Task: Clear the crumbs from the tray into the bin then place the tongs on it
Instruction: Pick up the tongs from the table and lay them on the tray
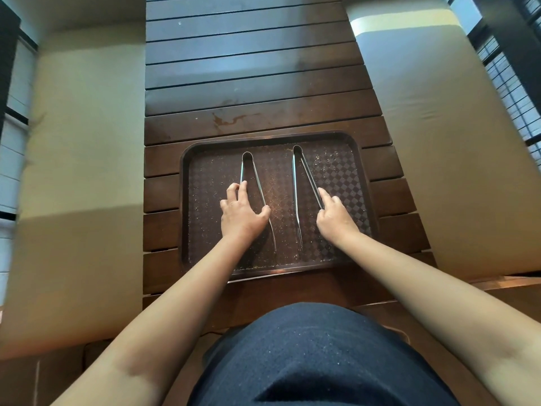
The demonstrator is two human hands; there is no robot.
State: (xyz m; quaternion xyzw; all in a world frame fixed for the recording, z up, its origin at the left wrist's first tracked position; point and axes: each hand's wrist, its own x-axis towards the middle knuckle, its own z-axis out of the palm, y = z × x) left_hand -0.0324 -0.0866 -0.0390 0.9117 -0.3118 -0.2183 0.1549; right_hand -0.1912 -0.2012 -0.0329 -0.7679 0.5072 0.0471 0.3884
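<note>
A pale cushioned bench (82,171) is running along the left side of a dark slatted wooden table (248,83). On the near part of the table a dark brown plastic tray (185,200) with a checkered floor is lying flat, and fine light crumbs (202,200) are still speckling its surface, thickest along the edges and the near rim.

Two pairs of metal tongs are lying on the tray, hinge ends pointing away from the person. The left tongs (254,177) are sitting under the left hand (241,213), whose fingers are curling over one arm while the thumb is pressing against the other, so the hand is grasping them. The right tongs (296,186) are lying just beside, spread wide; the right hand (336,216) is touching their outer arm, index finger stretched along it and the other fingers curled around it. The two hands are apart, each on its own tongs.

A second pale bench (439,156) is flanking the table on the right. The person's dark clothing (307,361) is filling the bottom of the view.
</note>
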